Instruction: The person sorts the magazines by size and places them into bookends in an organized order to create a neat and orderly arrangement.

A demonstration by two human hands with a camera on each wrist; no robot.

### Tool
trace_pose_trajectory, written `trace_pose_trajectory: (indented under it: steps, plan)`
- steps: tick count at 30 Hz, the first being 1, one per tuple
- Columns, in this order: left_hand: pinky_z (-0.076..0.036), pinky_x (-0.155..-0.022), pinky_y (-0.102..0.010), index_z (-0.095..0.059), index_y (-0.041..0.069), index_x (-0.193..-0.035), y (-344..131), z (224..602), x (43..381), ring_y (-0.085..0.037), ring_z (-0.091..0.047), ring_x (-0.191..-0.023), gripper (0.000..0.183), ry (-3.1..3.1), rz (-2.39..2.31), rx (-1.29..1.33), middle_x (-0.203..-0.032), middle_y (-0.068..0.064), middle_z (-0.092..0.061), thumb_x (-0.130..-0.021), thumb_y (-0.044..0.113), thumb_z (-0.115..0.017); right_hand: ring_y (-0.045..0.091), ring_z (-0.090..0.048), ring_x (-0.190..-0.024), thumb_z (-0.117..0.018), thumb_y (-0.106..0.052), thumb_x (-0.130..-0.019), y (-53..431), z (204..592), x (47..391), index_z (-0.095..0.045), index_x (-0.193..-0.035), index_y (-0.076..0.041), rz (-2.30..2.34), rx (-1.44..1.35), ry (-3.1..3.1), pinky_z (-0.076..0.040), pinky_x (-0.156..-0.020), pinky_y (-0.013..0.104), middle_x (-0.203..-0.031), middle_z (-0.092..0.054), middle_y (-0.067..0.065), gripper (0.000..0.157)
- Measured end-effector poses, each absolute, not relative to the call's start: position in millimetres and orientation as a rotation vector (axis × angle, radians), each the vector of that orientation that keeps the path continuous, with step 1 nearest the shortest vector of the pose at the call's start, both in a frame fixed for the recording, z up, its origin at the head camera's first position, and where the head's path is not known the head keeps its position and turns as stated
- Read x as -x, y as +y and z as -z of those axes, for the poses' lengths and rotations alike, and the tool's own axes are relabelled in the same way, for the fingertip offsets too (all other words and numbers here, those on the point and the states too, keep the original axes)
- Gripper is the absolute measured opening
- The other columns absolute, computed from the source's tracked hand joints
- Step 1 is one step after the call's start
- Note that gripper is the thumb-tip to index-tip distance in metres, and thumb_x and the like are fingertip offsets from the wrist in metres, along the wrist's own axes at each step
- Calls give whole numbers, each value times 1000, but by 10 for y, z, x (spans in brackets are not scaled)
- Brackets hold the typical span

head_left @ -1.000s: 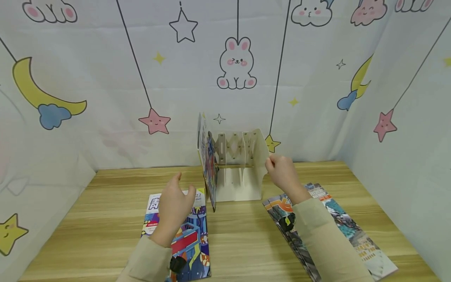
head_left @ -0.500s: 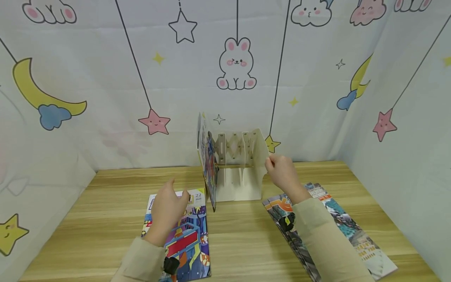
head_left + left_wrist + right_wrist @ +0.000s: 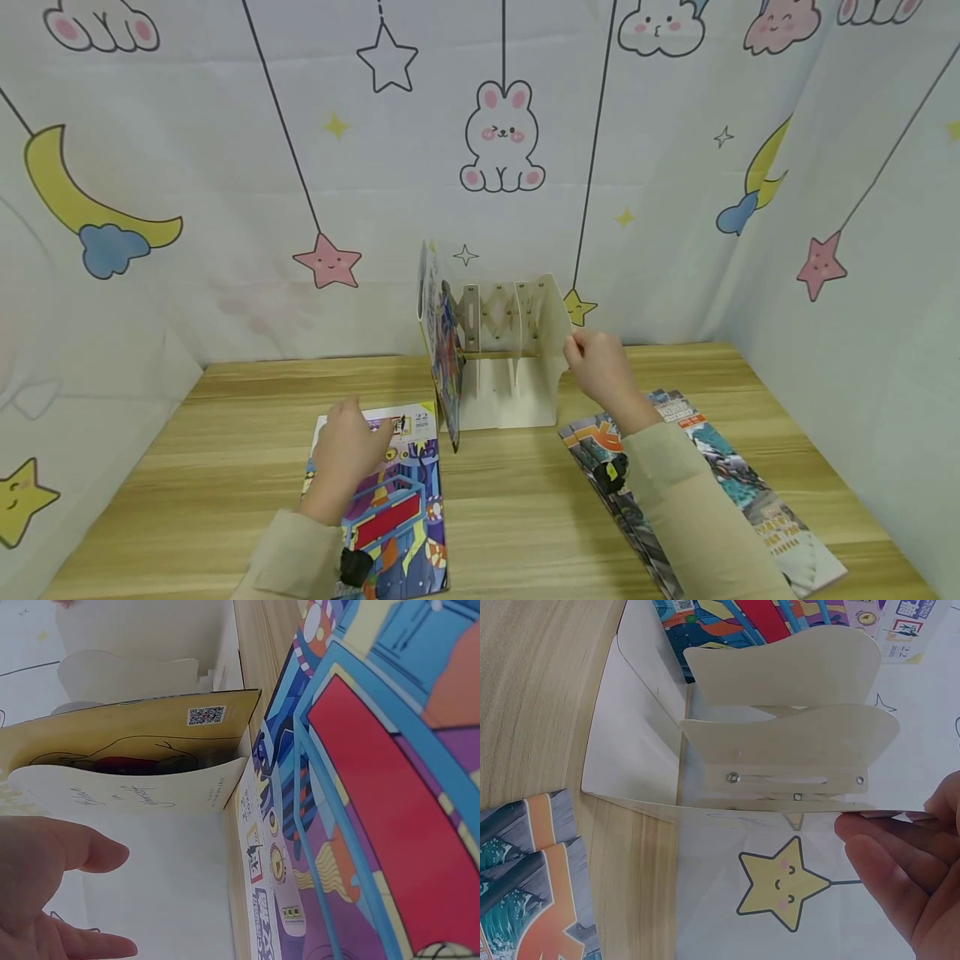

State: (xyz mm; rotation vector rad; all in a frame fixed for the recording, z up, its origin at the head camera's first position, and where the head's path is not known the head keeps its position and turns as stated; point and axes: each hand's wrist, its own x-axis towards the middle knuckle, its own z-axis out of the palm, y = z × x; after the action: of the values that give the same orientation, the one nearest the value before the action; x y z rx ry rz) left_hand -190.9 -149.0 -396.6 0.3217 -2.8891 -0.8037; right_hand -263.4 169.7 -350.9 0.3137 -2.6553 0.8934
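My right hand [image 3: 603, 367] pinches the edge of the right end panel of a cream expandable book rack [image 3: 495, 404]; fingers and thumb [image 3: 945, 796] meet at that panel in the right wrist view. A colourful magazine [image 3: 450, 358] stands upright in the rack's leftmost slot. My left hand [image 3: 347, 446] hovers at the upper left part of another colourful magazine [image 3: 405, 525] lying flat on the table. In the left wrist view the left hand [image 3: 45, 877] has thumb and fingers apart with nothing between them, beside the rack's left end panel [image 3: 120, 791].
Overlapping magazines [image 3: 735, 475] with grey and teal covers lie fanned on the right, partly under my right forearm. The wooden table [image 3: 517, 517] ends at a patterned white cloth [image 3: 390, 167] behind the rack. The rack's thin dividers [image 3: 787, 675] stand upright.
My left hand has moved left and slightly down, away from the rack, over the flat magazine. The right hand keeps its grip on the rack panel, and the rack stays put.
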Motion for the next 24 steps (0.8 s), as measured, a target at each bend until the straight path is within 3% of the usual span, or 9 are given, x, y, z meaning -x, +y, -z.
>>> trace_pose_trajectory:
  steps: [9, 24]
  plan:
    - [-48, -86, -63, -40, -17, -130, -1538, 4031, 1895, -55, -52, -106, 70, -2920, 786, -365, -128, -37, -45, -86, 32, -60, 14, -34, -43, -42, -14, -98, 1702, 3515, 2629, -41, -61, -10, -882, -314, -2654, -28, -41, 23, -51, -40, 3, 37]
    - [-54, -58, -44, -57, -15, -100, -1668, 4149, 1876, -31, -57, -69, 51, -3054, 796, -413, -92, -27, -61, -82, 33, -64, 14, -34, -42, -43, -14, -98, 1700, 3526, 2628, -42, -62, -10, -892, -323, -2642, -29, -40, 23, -52, -41, 4, 36]
